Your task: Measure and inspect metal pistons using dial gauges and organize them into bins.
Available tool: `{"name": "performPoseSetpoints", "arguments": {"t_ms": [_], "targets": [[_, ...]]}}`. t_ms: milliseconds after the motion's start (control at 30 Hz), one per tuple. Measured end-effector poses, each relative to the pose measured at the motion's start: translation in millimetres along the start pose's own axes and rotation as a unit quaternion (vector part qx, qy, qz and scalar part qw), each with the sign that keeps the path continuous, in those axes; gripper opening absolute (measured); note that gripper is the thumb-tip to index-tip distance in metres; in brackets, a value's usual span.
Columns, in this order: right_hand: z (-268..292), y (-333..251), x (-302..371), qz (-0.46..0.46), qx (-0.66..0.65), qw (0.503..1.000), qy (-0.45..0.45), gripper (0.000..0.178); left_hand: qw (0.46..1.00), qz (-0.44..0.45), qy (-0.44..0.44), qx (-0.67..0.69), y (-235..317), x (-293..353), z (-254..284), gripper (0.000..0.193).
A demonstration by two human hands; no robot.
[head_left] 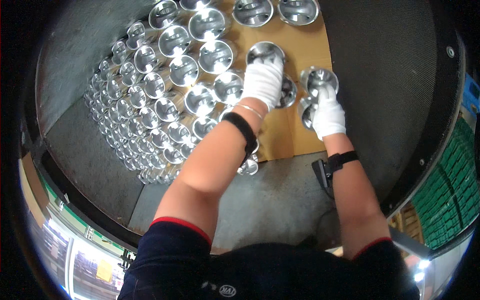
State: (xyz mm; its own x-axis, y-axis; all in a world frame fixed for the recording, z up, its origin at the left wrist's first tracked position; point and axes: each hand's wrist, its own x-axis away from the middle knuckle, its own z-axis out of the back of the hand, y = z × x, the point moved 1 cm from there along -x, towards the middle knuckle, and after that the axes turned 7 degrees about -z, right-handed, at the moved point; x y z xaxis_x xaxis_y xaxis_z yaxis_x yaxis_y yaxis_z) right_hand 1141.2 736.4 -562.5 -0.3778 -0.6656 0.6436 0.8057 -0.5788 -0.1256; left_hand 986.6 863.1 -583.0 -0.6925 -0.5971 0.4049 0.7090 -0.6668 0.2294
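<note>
Both my hands wear white gloves. My left hand [263, 81] has its fingers curled into the open top of a shiny metal piston [264, 48]. Another piston [287, 92] stands just beside that hand, partly covered by it. To the right, the fingers of my right hand [328, 116] reach into the mouth of a tilted piston [320, 77] and close on its rim. Partly behind the right hand is one more piston [306, 112]; whether the hand also grips it I cannot tell.
Many upright pistons [184, 70] stand in rows on the left, on brown cardboard [297, 47]. Two more pistons [298, 11] are at the far edge. A dark container wall [380, 75] rises on the right, a grey one [95, 40] on the left. Green stacked crates [447, 185] stand outside.
</note>
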Motion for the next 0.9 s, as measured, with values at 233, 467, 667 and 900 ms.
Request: {"name": "performPoseSetpoints", "arguments": {"t_ms": [233,467,667,900], "targets": [[33,-40,-66,0.066,0.048,0.994,0.073,0.037,0.999,0.016,0.029,-0.033,-7,-14,-11,0.054],[32,-48,-89,0.053,0.034,0.998,0.019,0.035,0.995,0.010,0.088,0.039,-10,3,-4,0.079],[37,-36,-33,0.130,0.031,0.960,0.248,0.070,0.993,-0.058,-0.049,0.093,21,115,35,0.082],[56,-62,141,0.138,-0.089,0.986,-0.003,0.066,0.915,0.023,-0.393,0.091,23,303,78,0.075]]}}
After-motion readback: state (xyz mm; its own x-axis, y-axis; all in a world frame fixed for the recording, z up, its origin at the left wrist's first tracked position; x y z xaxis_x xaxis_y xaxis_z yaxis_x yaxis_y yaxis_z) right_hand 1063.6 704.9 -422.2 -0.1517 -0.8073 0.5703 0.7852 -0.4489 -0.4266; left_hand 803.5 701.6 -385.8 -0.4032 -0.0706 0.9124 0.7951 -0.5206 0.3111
